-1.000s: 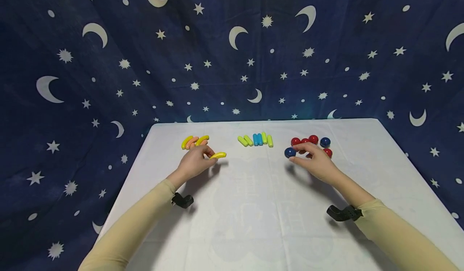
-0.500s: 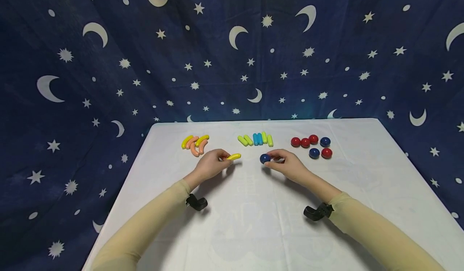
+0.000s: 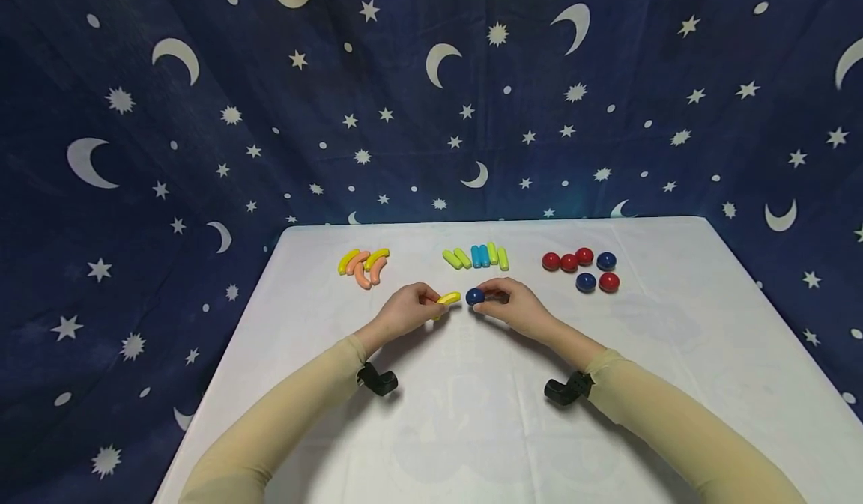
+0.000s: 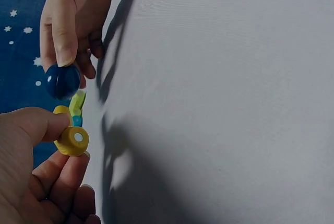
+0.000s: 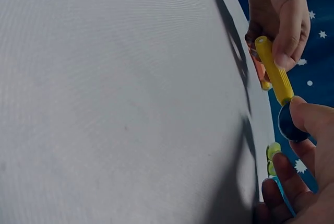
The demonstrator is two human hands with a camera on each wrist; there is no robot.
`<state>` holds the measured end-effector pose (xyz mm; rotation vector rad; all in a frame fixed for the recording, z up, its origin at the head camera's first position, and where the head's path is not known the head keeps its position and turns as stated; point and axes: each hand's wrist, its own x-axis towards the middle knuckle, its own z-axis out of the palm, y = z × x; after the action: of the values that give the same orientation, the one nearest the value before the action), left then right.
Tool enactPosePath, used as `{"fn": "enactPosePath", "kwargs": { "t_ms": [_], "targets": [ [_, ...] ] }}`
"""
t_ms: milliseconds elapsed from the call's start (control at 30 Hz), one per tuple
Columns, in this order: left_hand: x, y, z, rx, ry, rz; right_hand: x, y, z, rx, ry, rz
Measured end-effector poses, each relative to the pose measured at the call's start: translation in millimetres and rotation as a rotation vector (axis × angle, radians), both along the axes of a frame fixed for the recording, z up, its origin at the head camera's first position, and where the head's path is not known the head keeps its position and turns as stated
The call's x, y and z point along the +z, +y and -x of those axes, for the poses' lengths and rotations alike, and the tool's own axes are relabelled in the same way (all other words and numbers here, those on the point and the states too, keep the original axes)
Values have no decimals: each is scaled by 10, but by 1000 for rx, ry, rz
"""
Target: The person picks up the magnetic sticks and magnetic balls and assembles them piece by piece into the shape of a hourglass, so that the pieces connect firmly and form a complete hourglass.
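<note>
Over the middle of the white table, my left hand [image 3: 407, 311] pinches a short yellow curved rod [image 3: 449, 297] between thumb and fingers. A small pale disc shows in the rod's end [image 4: 78, 137] in the left wrist view. Facing it, my right hand [image 3: 521, 311] holds a glossy dark blue ball [image 3: 475, 296] by thumb and fingertips. A narrow gap parts rod and ball in the head view. In the right wrist view the far end of the yellow rod [image 5: 274, 72] overlaps the blue ball [image 5: 290, 124]. Both hands cast shadows on the cloth.
Yellow and orange curved rods [image 3: 362, 268] lie at the back left. Several green and blue straight rods [image 3: 480, 256] stand in a row behind my hands. Red and blue balls [image 3: 585, 271] are grouped at the back right. A starry dark blue cloth [image 3: 431, 114] hangs behind the table [image 3: 431, 429].
My left hand has carried the yellow rod rightward from beside the curved rods. My right hand has brought the blue ball leftward from the ball group, so the two are now close together.
</note>
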<state>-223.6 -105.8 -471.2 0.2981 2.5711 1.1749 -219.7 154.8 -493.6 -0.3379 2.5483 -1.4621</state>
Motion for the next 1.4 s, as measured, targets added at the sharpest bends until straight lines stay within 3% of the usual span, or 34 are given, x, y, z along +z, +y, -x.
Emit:
{"fn": "enactPosePath", "kwargs": {
  "t_ms": [267, 567, 1033, 1400],
  "targets": [
    [-17, 25, -9, -19, -12, 3, -43, -32, 23, 46, 38, -33],
    [-12, 49, -29, -39, -14, 47, -67, -40, 32, 39, 79, -105],
    [26, 50, -54, -172, 7, 274, -68, -68, 58, 99, 154, -295],
    [32, 80, -100, -215, 59, 356, -87, -88, 77, 105, 150, -290]
  ]
}}
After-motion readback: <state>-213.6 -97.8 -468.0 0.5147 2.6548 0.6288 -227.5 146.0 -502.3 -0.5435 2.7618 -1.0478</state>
